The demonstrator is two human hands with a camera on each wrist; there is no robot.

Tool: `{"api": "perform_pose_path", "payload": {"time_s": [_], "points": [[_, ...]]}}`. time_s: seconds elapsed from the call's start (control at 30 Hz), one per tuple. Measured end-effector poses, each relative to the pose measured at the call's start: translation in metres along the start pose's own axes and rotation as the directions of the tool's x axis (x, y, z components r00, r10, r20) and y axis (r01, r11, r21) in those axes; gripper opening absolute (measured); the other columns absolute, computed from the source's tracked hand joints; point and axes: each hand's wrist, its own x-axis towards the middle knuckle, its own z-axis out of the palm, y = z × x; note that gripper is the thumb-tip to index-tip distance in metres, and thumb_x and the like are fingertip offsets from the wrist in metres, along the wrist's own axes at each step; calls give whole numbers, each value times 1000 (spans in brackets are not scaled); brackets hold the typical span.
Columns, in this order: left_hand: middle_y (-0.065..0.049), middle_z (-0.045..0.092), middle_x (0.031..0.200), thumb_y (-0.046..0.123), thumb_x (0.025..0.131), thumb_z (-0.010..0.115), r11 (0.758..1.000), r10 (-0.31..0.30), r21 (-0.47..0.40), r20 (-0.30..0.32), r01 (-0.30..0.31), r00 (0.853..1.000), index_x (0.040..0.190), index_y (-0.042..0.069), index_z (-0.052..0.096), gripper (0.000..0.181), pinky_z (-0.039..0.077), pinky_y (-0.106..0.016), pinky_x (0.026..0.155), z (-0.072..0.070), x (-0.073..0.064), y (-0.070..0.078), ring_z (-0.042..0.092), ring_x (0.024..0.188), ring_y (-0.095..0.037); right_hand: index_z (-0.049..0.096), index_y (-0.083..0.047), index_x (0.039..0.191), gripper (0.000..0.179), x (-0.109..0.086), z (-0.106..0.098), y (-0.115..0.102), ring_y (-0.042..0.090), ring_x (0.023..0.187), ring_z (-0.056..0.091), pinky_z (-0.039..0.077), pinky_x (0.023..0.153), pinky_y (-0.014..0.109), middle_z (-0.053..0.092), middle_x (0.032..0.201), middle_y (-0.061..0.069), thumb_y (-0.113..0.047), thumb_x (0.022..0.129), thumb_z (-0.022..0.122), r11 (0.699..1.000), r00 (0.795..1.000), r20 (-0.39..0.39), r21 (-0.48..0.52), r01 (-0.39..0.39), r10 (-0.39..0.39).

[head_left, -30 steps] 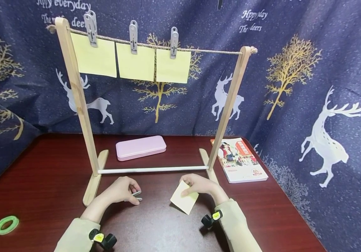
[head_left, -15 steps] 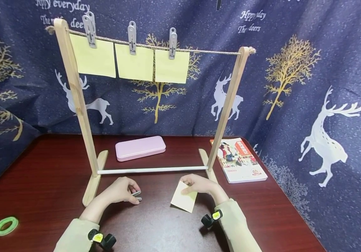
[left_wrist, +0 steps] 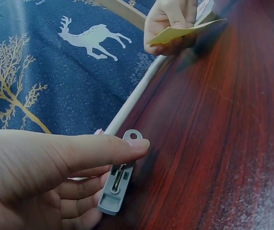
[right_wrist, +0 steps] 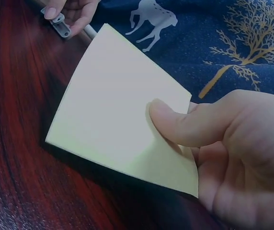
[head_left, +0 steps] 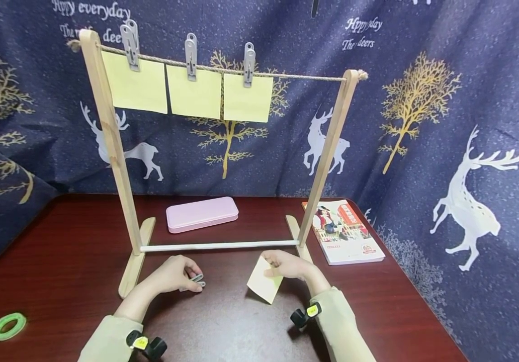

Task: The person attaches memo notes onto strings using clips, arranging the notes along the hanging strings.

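My left hand [head_left: 177,274] pinches a grey clothespin [left_wrist: 118,184] between thumb and fingers, low over the table in front of the stand. To its right, my right hand [head_left: 285,265] holds a yellow sticky note [right_wrist: 113,105], thumb flat on its face and fingers behind. The note is tilted, its lower corner toward me. Above, a twine line [head_left: 305,77] runs between the posts of a wooden stand [head_left: 116,151]. Three yellow notes [head_left: 194,95] hang side by side from its left part, each held by a grey clothespin [head_left: 190,56]. The right part of the line is bare.
Behind the stand's white crossbar [head_left: 219,246] lies a pink pencil case [head_left: 202,213]. A book [head_left: 347,231] rests by the right foot of the stand. A green tape roll [head_left: 8,326] lies at the table's left. A dark blue cloth [head_left: 250,161] hangs behind.
The sticky note in my right hand has turned and shifted slightly. The clothespin in my left hand has tilted a little, while both arms stay almost in place.
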Motion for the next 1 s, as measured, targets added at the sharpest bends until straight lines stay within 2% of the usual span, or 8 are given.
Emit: {"api": "perform_pose_path", "payload": {"time_s": [0.27, 0.43, 0.6, 0.77, 1.0], "points": [[-1, 65, 78, 18, 69, 86, 999, -34, -6, -1, 34, 999, 93, 1, 73, 32, 47, -26, 58, 0, 2, 3, 56, 69, -11, 50, 13, 94, 14, 0, -1, -5, 4, 75, 57, 47, 68, 19, 63, 84, 12, 5, 90, 59, 1000, 999, -41, 12, 3, -3], [-2, 66, 82, 18, 71, 86, 998, -39, -47, 15, 40, 999, 96, 0, 73, 33, 47, -25, 56, 2, 1, 7, 56, 69, -11, 52, 16, 99, 16, -1, 0, -5, 4, 75, 60, 49, 68, 19, 65, 89, 27, 4, 90, 60, 1000, 998, -66, 22, -1, 3], [-5, 67, 84, 16, 75, 82, 992, -4, -124, 25, 7, 1000, 101, -4, 70, 35, 49, -25, 50, 1, 2, 10, 56, 58, -8, 54, 15, 105, 19, -2, -1, -6, 3, 76, 62, 50, 70, 20, 66, 95, 27, 2, 91, 59, 1000, 991, -131, 14, -12, 13], [-4, 67, 78, 14, 77, 81, 984, -7, -176, 9, 8, 1000, 102, -4, 70, 32, 50, -28, 46, 1, 6, 14, 55, 52, -10, 52, 15, 109, 22, -1, 0, -6, 4, 77, 62, 51, 71, 20, 66, 97, 24, 0, 93, 58, 999, 983, -181, 34, -27, 32], [-5, 71, 87, 20, 77, 82, 995, 16, -95, -83, -24, 996, 104, 1, 72, 34, 53, -30, 67, -3, 13, 20, 65, 76, -13, 49, 15, 109, 21, -2, 0, -5, 5, 78, 61, 50, 72, 20, 66, 95, 21, 1, 95, 54, 999, 982, -188, 44, -19, 27]]}}
